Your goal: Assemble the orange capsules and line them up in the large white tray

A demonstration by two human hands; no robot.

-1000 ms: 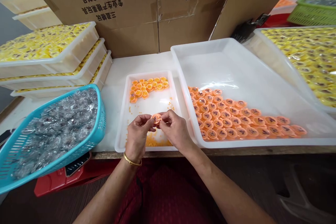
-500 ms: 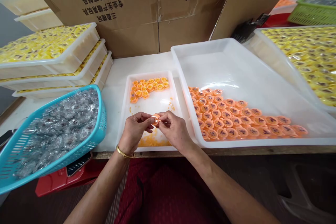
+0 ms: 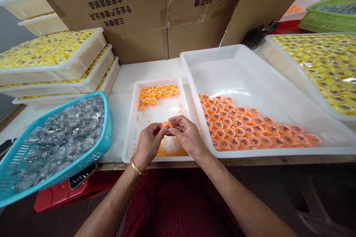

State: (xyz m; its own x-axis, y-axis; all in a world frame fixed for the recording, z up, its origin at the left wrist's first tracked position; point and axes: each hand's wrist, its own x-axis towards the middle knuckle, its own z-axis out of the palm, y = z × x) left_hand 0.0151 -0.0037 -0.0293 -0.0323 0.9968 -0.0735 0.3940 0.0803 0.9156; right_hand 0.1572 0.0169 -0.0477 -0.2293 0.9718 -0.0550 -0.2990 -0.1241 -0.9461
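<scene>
Between my two hands is a small orange plastic cup (image 3: pixel 166 124), held over the small white tray (image 3: pixel 128 126). My left hand (image 3: pixel 151 140) pinches its left side with thumb and fingers. On the other side my right hand (image 3: pixel 186 135) grips the cup's right edge, fingertips close to my left thumb. At the tray's far end stand several orange cups (image 3: pixel 158 93) filled with yellow-orange bits. Loose orange granules (image 3: pixel 169 150) lie at its near end, partly behind my hands. To the right, a large white tray (image 3: pixel 222 66) holds rows of orange cups with dark-printed tops (image 3: pixel 239 131).
At left, a blue basket (image 3: pixel 107 118) is full of clear-wrapped pieces, with stacked white trays (image 3: pixel 83 70) of yellow items behind it. A cardboard box (image 3: pixel 139 14) stands at the back. Another tray of yellow items (image 3: pixel 328 66) and a green basket (image 3: pixel 314 20) are at right.
My hands have turned the orange cup, and my right fingers have moved in over its top edge. My left hand sits slightly lower and further right.
</scene>
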